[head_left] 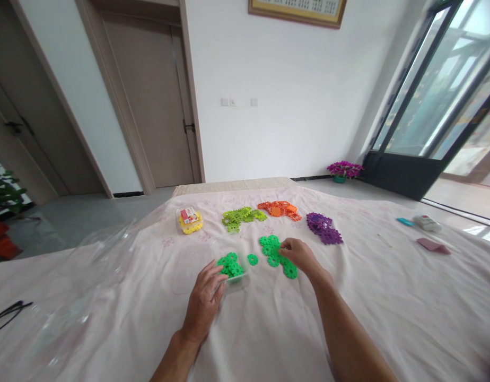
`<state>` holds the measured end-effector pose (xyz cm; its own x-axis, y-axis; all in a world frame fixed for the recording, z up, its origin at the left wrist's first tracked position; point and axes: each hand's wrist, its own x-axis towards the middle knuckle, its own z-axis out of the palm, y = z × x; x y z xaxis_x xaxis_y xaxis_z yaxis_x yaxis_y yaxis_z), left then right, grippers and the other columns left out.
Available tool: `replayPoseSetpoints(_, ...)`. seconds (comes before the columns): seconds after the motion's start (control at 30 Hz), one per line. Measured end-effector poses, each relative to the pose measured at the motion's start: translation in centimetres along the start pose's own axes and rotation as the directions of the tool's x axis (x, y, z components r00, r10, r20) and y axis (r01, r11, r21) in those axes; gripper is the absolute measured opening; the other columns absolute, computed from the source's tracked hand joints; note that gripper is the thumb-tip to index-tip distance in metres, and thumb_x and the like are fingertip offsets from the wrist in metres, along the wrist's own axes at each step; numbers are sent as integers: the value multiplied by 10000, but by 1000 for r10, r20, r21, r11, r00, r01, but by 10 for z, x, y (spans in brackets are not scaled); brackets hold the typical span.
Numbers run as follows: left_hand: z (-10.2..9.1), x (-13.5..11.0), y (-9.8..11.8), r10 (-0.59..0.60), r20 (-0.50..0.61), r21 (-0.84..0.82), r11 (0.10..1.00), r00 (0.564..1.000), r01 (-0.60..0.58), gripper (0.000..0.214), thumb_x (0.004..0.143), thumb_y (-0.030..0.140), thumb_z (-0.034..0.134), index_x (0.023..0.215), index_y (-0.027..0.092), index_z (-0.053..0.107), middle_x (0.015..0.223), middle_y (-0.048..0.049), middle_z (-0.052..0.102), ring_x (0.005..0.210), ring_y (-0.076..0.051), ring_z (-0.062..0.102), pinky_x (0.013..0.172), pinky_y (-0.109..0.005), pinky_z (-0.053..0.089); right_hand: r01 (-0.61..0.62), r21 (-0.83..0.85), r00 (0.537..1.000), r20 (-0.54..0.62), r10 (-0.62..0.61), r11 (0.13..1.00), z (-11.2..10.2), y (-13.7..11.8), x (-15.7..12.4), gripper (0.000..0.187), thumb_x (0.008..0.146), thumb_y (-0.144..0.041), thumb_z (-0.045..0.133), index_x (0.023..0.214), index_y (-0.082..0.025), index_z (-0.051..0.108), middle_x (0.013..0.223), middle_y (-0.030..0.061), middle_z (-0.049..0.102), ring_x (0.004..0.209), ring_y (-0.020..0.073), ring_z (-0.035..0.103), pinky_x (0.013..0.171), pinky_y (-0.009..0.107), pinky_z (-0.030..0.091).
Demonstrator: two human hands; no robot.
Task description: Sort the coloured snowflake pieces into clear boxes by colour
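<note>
My left hand rests on the near edge of a small clear box that holds bright green snowflake pieces, its fingers curled against the box. My right hand lies on a loose pile of the same bright green pieces on the pale pink sheet, fingers pinched together on pieces there. A single green piece lies between box and pile.
Farther back lie a lime pile, an orange pile, a purple pile and a clear box of yellow pieces. Clear plastic lies at the left. Small items sit at the right edge. A black cord lies at the far left.
</note>
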<state>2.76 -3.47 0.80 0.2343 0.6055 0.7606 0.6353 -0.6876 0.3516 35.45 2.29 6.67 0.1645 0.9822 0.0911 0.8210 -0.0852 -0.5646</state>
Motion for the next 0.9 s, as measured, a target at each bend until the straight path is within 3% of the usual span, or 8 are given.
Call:
replayPoseSetpoints(0.1,0,0,0,-6,1,-2,1000,1000,6,184,914,170,565,1038,254,671,1172,-51,662,1267,-231,535,1030,-456,516,84,263,996,-53,-73,961,8,-17,-2,143,743,-310,634,789,-180,672,663,5,650,582,123,548,524,223,348)
replayPoseSetpoints(0.23,0,1,0,5,3,-12,1000,1000,-5,198,911,165,565,1052,258,668,1169,-50,666,1266,-232,536,1025,-451,520,94,533,995,-37,-88,841,29,-50,-11,190,760,-366,644,790,-180,620,605,-17,590,521,103,508,468,207,356)
replayPoseSetpoints(0.4,-3,2,2,17,13,-24,1000,1000,-17,174,913,168,566,1027,251,668,1156,-49,674,1248,-230,552,1014,-439,528,39,769,988,65,-140,638,61,-75,-22,304,754,-431,668,906,-175,607,658,-18,607,565,126,584,512,235,467)
replayPoseSetpoints(0.47,-3,3,3,20,15,-29,999,1000,-20,169,915,166,563,1023,248,665,1155,-49,674,1242,-226,555,1015,-434,526,36,768,989,66,-135,639,66,-73,-20,325,768,-420,653,974,-171,617,735,6,647,630,149,629,564,262,506)
replayPoseSetpoints(0.57,-3,3,3,26,12,-30,999,1000,-26,168,916,160,564,1023,246,660,1145,-50,673,1234,-222,559,1013,-430,526,80,571,997,-39,-70,817,60,-54,-11,234,816,-324,583,998,-192,648,837,28,686,705,158,650,641,278,509)
replayPoseSetpoints(0.67,-2,3,2,34,9,-27,999,999,-33,167,918,156,562,1025,244,655,1136,-51,672,1229,-222,562,1007,-433,529,79,176,979,-200,-43,981,47,-27,-3,238,845,-256,538,1030,-219,683,1005,52,691,867,182,642,767,295,472)
replayPoseSetpoints(0.77,-1,3,2,33,9,-27,999,999,-33,170,921,158,559,1033,243,654,1133,-55,672,1225,-225,568,1004,-439,533,-8,-128,976,-217,-20,992,38,-8,-2,302,881,-365,548,1123,-244,683,1137,78,649,1049,241,584,831,316,427)
replayPoseSetpoints(0.9,-1,3,3,22,3,-29,999,1000,-22,169,917,168,564,1031,246,662,1131,-51,677,1221,-223,576,1003,-432,538,-17,-322,981,-189,-46,947,41,-6,-8,407,898,-496,541,1194,-243,659,1181,98,620,1072,266,536,861,331,384)
